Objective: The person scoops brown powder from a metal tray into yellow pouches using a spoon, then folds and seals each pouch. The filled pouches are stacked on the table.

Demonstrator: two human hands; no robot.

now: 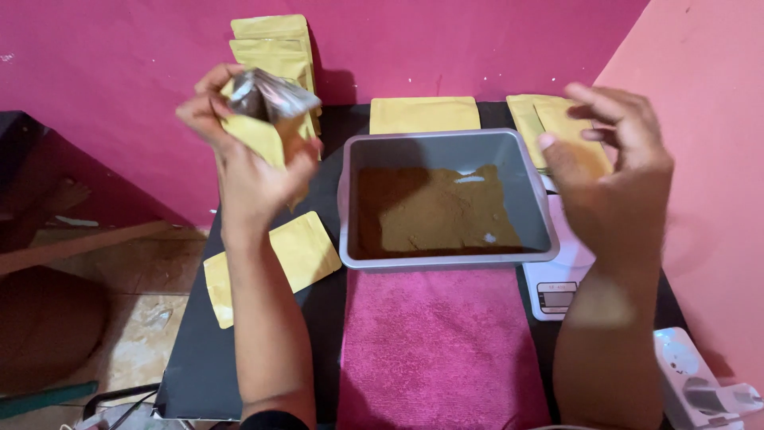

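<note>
Magenta walls back a black worktop (pixel 199 366), with a salmon wall on the right side. Left hand (pixel 251 163) is raised over the worktop's left part, grip clenched on a yellow pouch (pixel 259 134); the pouch mouth is spread, silver lining showing at the top between thumb and fingers. Right hand (pixel 617 171) hovers released, fingers spread, holding nothing. Between the two hands, slightly below them, sits a grey tray (pixel 446 259) holding brown powder (pixel 434 211). Just below the left grip a flat yellow pouch lies on the worktop (pixel 306 251). Behind the left grip a stack of pouches (pixel 270 36) stands against the wall. Under the right hand: more flat pouches (pixel 529 119) and a white scale (pixel 557 291), partly hidden by the wrist. Nearer than the tray lies a magenta cloth (pixel 442 350). White power strip (pixel 688 374) sits by the right forearm.
</note>
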